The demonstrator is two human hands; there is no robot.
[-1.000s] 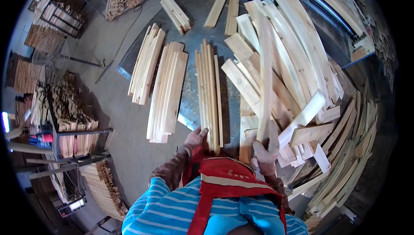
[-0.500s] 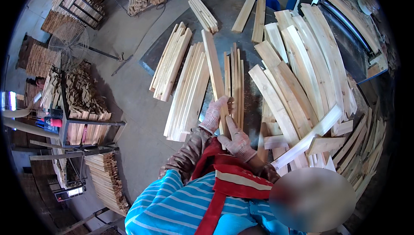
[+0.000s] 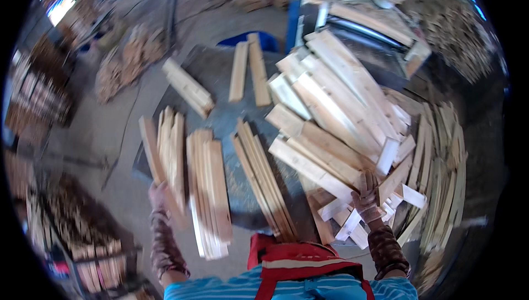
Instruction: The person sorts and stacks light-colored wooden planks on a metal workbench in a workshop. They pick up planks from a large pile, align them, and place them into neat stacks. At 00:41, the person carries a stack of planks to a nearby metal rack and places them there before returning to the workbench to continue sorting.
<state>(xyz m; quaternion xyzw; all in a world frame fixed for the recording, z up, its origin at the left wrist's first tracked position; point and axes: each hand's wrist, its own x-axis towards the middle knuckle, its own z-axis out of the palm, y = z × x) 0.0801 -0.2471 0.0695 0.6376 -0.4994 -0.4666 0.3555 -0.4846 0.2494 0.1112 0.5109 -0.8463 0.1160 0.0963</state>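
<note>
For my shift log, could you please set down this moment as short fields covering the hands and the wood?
Left hand: closed around a wooden plank, beside the leftmost stack
Right hand: at the near end of the large board pile; grip unclear
Between the hands: wide stack and narrow stack
Far side of the table: small bundle, two separate boards
Clothing: red apron, blue striped top

Motion blur, bright glare (image 3: pixel 64 7) upper left
</note>
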